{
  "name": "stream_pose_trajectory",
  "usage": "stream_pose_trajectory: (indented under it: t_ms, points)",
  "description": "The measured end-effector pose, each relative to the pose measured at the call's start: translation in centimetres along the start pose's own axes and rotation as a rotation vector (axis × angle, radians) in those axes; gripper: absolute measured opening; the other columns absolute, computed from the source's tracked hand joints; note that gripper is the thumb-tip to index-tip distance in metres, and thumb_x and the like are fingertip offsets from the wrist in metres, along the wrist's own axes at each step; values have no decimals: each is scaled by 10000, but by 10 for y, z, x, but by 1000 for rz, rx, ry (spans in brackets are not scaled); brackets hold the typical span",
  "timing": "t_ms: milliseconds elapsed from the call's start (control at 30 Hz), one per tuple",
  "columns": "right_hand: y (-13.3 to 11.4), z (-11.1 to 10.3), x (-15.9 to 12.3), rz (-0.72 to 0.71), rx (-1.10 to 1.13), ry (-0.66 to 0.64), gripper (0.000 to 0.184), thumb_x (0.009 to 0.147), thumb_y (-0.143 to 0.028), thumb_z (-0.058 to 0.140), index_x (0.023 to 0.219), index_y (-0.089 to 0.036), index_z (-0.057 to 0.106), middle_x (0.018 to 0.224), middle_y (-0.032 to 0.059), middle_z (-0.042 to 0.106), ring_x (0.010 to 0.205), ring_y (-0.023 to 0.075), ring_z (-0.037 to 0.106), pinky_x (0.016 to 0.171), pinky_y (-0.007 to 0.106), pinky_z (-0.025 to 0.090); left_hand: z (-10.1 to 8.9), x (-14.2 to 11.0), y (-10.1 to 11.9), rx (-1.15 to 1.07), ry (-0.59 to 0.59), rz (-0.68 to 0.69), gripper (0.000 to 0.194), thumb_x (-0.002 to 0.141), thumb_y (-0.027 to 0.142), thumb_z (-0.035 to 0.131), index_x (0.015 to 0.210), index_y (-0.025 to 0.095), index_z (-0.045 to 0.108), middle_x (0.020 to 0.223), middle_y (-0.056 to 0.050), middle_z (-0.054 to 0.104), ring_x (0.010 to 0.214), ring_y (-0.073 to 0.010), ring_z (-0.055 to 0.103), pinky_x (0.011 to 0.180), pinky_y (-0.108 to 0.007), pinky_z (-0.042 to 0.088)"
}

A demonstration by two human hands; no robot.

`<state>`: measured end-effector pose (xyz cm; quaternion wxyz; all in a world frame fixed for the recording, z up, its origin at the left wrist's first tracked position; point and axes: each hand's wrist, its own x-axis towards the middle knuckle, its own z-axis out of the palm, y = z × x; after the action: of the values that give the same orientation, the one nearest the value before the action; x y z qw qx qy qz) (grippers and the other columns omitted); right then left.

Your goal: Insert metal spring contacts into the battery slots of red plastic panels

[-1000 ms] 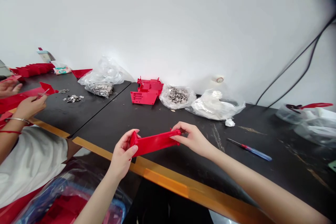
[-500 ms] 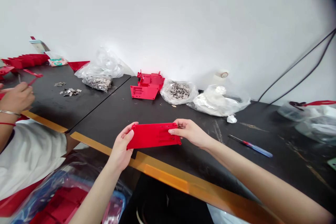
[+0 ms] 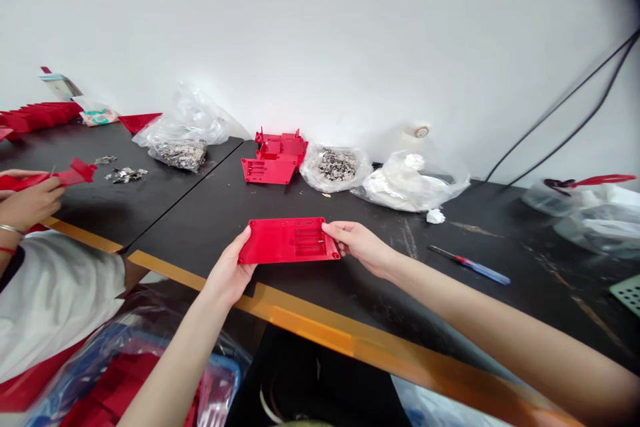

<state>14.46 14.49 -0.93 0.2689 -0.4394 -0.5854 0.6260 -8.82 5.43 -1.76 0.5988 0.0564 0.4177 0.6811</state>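
Note:
I hold a flat red plastic panel (image 3: 287,241) by its two ends, just above the black table (image 3: 350,293) near the front edge. My left hand (image 3: 227,270) grips the panel's left end with fingers closed round it. My right hand (image 3: 357,243) pinches the right end. The panel lies almost flat, its ribbed face with a recessed slot turned up.
A red housing part (image 3: 273,160) stands at the back, beside bags of small metal pieces (image 3: 336,167) and a white bag (image 3: 410,188). A screwdriver (image 3: 470,265) lies to the right. A co-worker's hand (image 3: 27,200) at the left holds a red part. A bag of red parts (image 3: 125,380) sits below.
The panel has turned from edge-on to nearly flat, face up, and moved lower toward the table. Both hands kept hold of its ends. The co-worker's hands shifted.

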Motion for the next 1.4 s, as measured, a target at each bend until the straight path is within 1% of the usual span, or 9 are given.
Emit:
stream_pose_trajectory:
  t_ms: [167, 300, 467, 633, 733, 867, 1100, 1267, 1400]
  points:
    - [10, 1, -4, -68, 86, 31, 532, 750, -684, 668, 909, -179, 716, 871, 47, 700, 785, 151, 609, 750, 294, 490, 1, 4, 2, -15, 30, -1, 156, 961, 154, 559, 923, 131, 709, 854, -40, 780, 701, -106, 732, 667, -169, 614]
    - [18, 4, -5, -111, 95, 82, 535, 704, -574, 765, 1116, -235, 724, 1090, 54, 712, 933, 183, 645, 819, 318, 519, 1, 7, -1, 7, 16, 16, 165, 975, 181, 541, 964, 130, 698, 914, -54, 776, 761, -102, 732, 723, -174, 612]
    - [24, 5, -1, -113, 106, 136, 468, 633, -480, 849, 977, -187, 727, 892, 34, 710, 763, 152, 650, 721, 318, 563, 4, 9, -2, 151, -17, 49, 182, 973, 244, 537, 999, 151, 691, 1012, -67, 757, 826, -115, 718, 752, -214, 612]
    - [24, 1, 15, -66, 185, 123, 426, 639, -480, 866, 803, -161, 637, 798, 31, 700, 723, 141, 666, 702, 316, 601, -1, 18, 11, 459, -15, 109, 305, 904, 348, 623, 1136, 156, 670, 1117, -142, 715, 817, -217, 714, 608, -326, 618]
    - [26, -1, 32, -65, 215, 138, 313, 773, -392, 802, 840, -142, 627, 807, 22, 683, 733, 126, 663, 723, 310, 605, -11, 28, 17, 619, 60, 270, 447, 841, 389, 700, 1232, 186, 621, 1291, -144, 621, 872, -200, 690, 572, -249, 575]
    - [22, 2, 56, -94, 204, 133, 156, 915, -265, 667, 931, -115, 624, 880, 21, 671, 789, 125, 664, 737, 306, 595, -29, 41, 14, 743, 106, 506, 442, 822, 444, 691, 1177, 187, 637, 1304, -117, 565, 975, -181, 635, 642, -210, 560]
    - [11, 18, 87, -338, 44, 182, 235, 904, -354, 673, 941, -130, 612, 871, 14, 647, 800, 138, 643, 777, 340, 569, -47, 45, 5, 864, 101, 722, 374, 838, 446, 653, 1137, 221, 645, 1284, -86, 567, 1006, -189, 601, 749, -272, 569]
    - [6, 29, 88, -613, -182, 260, 291, 819, -475, 710, 844, -194, 640, 890, 51, 629, 873, 195, 599, 873, 387, 511, -47, 43, 3, 899, 62, 748, 318, 865, 421, 626, 1111, 221, 657, 1246, -76, 600, 989, -182, 608, 753, -266, 537]
    - [2, 34, 90, -754, -315, 287, 247, 850, -472, 653, 846, -225, 662, 940, 70, 624, 941, 225, 584, 894, 386, 496, -46, 41, 4, 899, 39, 725, 291, 856, 412, 641, 1074, 224, 679, 1199, -73, 630, 953, -184, 624, 739, -261, 518]
